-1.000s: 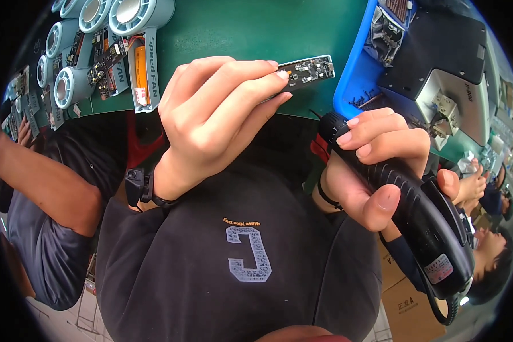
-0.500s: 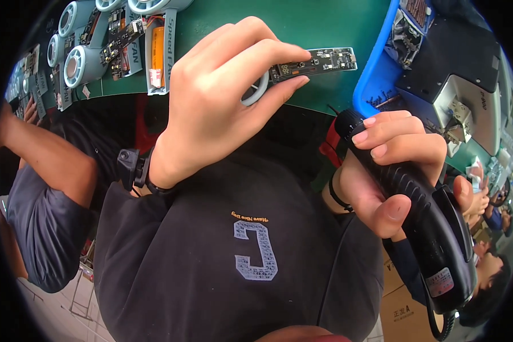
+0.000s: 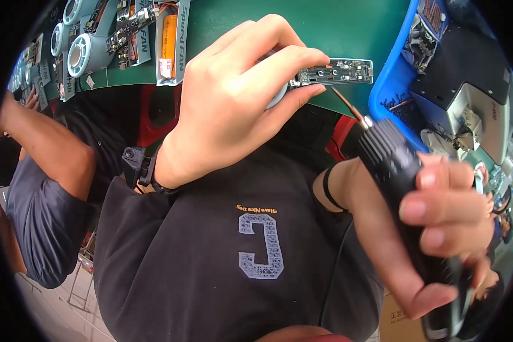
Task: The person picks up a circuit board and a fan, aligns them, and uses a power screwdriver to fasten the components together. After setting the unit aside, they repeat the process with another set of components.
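While the left hand (image 3: 239, 97) pinches a narrow circuit board (image 3: 336, 71) between thumb and fingers, holding it over the green bench (image 3: 347, 28) near its front edge, the right hand (image 3: 433, 233) is wrapped tight around a black electric screwdriver (image 3: 399, 171), its thin bit just below the board's right end. A blue tray (image 3: 390, 85) sits at the bench's right side, and fan parts (image 3: 88, 51) line the left.

Left hand (image 3: 239, 97) pinching, right hand (image 3: 433, 239) clenched, wrist bent
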A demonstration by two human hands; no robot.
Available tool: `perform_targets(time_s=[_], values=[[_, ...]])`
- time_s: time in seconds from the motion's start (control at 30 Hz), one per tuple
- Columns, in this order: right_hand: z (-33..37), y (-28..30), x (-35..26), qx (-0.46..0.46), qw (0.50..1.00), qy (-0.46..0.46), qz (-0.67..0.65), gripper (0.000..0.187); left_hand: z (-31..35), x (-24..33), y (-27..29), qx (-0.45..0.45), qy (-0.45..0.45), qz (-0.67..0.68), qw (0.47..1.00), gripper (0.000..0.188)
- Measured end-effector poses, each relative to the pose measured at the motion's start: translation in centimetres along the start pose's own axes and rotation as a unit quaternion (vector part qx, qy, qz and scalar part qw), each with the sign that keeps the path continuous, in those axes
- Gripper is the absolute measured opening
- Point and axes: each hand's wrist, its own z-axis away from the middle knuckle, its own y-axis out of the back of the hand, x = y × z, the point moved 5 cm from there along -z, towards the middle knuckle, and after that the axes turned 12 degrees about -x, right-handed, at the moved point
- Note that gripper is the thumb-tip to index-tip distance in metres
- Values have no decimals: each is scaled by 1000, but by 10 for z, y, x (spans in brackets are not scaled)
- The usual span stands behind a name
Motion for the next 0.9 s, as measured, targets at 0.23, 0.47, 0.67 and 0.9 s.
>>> perform_targets(time_s=[0.23,0.47,0.67,0.9], values=[[-13,-24,47,-94,990,-96,-46,51,1,0,-1,10,-4,5,1000,40],[-20,-23,57,-220,963,-139,-68,52,4,-6,2,38,29,54,997,43],[-20,-15,59,-253,955,-136,-78,52,5,-1,2,10,6,-8,1000,42],[-30,-5,14,-34,979,-157,-125,42,1,-5,5,-58,-53,-11,997,32]])
